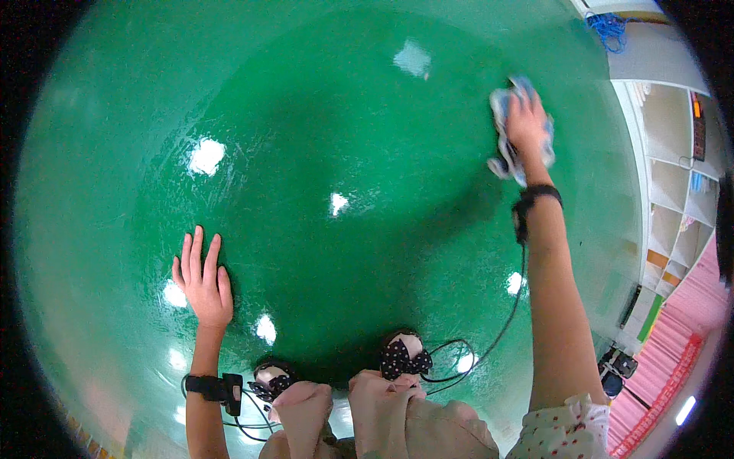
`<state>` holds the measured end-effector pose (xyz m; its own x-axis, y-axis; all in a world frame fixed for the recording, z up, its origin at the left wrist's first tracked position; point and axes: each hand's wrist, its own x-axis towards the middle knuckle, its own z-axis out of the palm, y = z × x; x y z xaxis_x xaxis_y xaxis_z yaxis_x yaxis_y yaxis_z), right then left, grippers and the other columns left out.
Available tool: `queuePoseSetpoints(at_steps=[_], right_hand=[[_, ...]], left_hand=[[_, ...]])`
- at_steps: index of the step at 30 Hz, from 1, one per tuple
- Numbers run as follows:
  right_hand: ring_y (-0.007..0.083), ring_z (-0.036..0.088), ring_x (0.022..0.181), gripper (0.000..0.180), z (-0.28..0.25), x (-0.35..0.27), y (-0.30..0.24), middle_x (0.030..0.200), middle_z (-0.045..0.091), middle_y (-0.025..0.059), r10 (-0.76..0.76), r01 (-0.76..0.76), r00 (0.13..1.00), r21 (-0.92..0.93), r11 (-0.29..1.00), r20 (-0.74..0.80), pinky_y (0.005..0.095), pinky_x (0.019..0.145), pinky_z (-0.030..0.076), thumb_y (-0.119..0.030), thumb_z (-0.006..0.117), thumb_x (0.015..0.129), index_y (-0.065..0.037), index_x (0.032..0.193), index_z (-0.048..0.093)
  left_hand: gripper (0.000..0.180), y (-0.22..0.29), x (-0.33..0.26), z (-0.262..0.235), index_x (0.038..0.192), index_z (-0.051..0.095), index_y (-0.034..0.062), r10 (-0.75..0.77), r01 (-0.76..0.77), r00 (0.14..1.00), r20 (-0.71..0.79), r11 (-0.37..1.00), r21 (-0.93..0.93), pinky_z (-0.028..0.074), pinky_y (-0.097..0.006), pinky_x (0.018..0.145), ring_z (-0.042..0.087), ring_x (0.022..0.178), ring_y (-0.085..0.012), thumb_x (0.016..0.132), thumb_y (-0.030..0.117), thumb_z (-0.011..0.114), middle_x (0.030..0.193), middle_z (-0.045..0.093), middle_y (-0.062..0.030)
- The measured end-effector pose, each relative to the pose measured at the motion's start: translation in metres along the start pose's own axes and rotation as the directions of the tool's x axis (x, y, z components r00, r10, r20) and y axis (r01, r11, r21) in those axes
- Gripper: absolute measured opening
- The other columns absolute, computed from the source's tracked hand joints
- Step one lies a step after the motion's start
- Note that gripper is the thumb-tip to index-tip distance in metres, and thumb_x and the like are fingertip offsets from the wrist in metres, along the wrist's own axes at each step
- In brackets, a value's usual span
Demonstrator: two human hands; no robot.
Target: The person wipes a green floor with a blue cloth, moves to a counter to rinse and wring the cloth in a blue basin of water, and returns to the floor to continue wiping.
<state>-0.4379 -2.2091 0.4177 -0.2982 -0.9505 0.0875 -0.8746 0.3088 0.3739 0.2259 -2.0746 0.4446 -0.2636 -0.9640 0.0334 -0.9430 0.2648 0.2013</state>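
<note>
A blue-and-white cloth (501, 99) lies crumpled on the glossy green floor (321, 138), far to the right. My right hand (527, 122) presses down over the cloth, arm stretched out; its fingers are a little blurred, and the cloth's edges stick out around them. On the left, nearer to me, my left hand (202, 283) rests flat with its fingers apart and nothing in it. It appears to touch the floor. Each wrist wears a black strap with a cable.
Black cables (489, 348) trail over the floor beside my shoes (405, 356), which have dotted bows. Along the right stand white shelves (665, 126) with items inside. Beyond them hangs a pink curtain (650, 382). A bundle of blue cord (609, 30) lies at the far right.
</note>
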Motion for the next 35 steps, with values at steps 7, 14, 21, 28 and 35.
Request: queuePoseSetpoints(at_steps=[7,14,21,28,35], right_hand=[[0.0338,0.023,0.132,0.054,0.013,-0.179,0.087,0.144,0.022,0.0176,0.458,-0.495,0.845,0.082,0.865,0.275,0.0539,0.103,0.021,-0.048,0.026,0.092,-0.020,0.139,0.027],[0.0401,0.017,0.132,0.054,0.019,-0.365,0.194,0.148,0.009,0.0142,0.630,-0.557,0.361,-0.383,0.737,0.688,0.0658,0.100,0.013,-0.030,0.026,0.092,-0.025,0.142,0.008],[0.0408,0.010,0.134,0.059,-0.057,-0.399,0.121,0.148,0.004,0.0158,0.369,-0.966,-0.212,-0.137,-0.220,0.905,0.0660,0.101,0.008,-0.034,0.028,0.091,-0.027,0.143,0.001],[0.0515,0.027,0.122,0.055,0.030,-0.431,0.182,0.146,0.015,0.0141,0.733,-0.881,0.113,-0.273,0.386,0.671,0.0607,0.094,0.031,-0.045,0.024,0.089,-0.024,0.139,0.025],[0.0509,0.024,0.124,0.062,-0.025,-0.330,0.064,0.142,0.018,0.0213,0.739,-0.869,0.421,0.002,0.494,0.526,0.0621,0.093,0.031,-0.056,0.034,0.085,-0.026,0.138,0.024]], left_hand=[[0.044,-0.010,-0.003,-0.011,0.125,0.049,0.0111,0.001,-0.002,1.000,-0.022,1.000,-0.030,0.014,-0.047,0.105,0.031,0.129,-0.0292,0.082,0.015,0.041,0.138,0.038,-0.0120],[0.044,-0.005,-0.006,0.012,0.128,0.047,0.0113,0.012,-0.013,0.999,-0.035,0.999,-0.031,0.014,-0.045,0.105,0.028,0.131,-0.0277,0.084,0.016,0.039,0.141,0.034,-0.0109],[0.043,-0.019,-0.009,-0.014,0.129,0.045,0.0124,0.047,-0.042,0.998,-0.043,0.993,0.115,0.014,-0.045,0.105,0.028,0.131,-0.0258,0.087,0.018,0.038,0.141,0.034,-0.0081],[0.042,0.006,0.003,-0.004,0.130,0.043,0.0086,0.084,-0.085,0.995,-0.059,0.996,-0.003,0.022,-0.042,0.103,0.033,0.127,-0.0288,0.090,0.022,0.039,0.138,0.037,-0.0099],[0.046,-0.022,0.010,-0.017,0.130,0.039,0.0044,0.041,-0.043,0.997,-0.058,0.998,-0.047,0.025,-0.042,0.102,0.033,0.123,-0.0341,0.089,0.024,0.045,0.133,0.039,-0.0150]])
